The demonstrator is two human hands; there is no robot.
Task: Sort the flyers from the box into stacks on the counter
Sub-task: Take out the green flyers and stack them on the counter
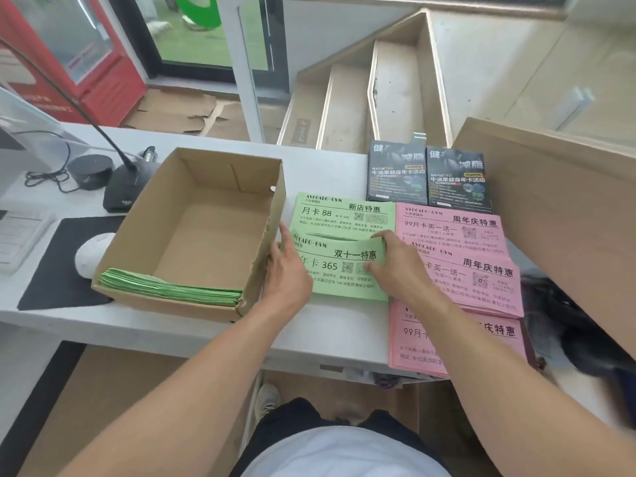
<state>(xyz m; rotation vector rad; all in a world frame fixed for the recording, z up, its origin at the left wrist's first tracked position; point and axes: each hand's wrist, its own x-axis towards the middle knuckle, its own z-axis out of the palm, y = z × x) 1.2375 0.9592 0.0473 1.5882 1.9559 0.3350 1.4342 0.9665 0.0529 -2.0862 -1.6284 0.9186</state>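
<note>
Squaring two green stacks (344,249) — both hands.

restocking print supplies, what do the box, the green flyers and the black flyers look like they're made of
Box: plain brown corrugated cardboard, matte, with a ragged torn edge.
Green flyers: thin tinted paper, uncoated by the look; the top sheet curls.
Black flyers: probably coated stock, since the dark full-colour print shows a slight sheen.
</note>
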